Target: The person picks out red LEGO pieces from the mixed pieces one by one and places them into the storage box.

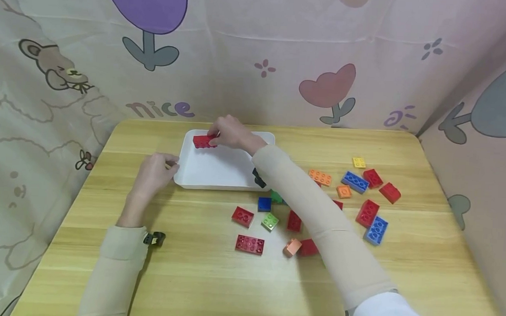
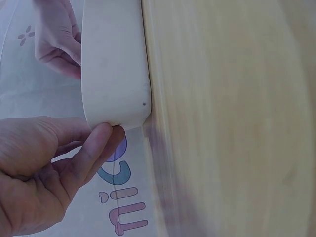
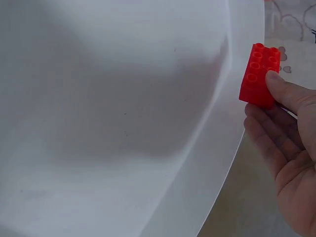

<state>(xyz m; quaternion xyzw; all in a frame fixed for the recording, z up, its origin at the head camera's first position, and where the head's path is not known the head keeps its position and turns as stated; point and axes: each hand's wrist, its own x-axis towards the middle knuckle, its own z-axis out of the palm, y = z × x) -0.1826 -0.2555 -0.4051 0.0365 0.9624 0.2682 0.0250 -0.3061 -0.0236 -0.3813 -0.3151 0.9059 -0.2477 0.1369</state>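
A red toy building block (image 1: 201,141) with studs is pinched between the thumb and fingers of my right hand (image 1: 230,132). Block and hand are over the far left part of a white tray (image 1: 222,170). In the right wrist view the red block (image 3: 256,79) is tilted, its studs showing, close to the tray wall (image 3: 217,118). My left hand (image 1: 154,174) grips the tray's left edge. From the left wrist, thumb and fingertips of that hand (image 2: 44,168) meet at the tray's corner (image 2: 116,74).
Loose blocks lie right of and in front of the tray, among them a blue one (image 1: 264,204), a red one (image 1: 250,244), a light green one (image 1: 269,221) and an orange one (image 1: 319,177). My right forearm crosses over several. A printed curtain (image 1: 241,57) hangs behind the table (image 1: 194,288).
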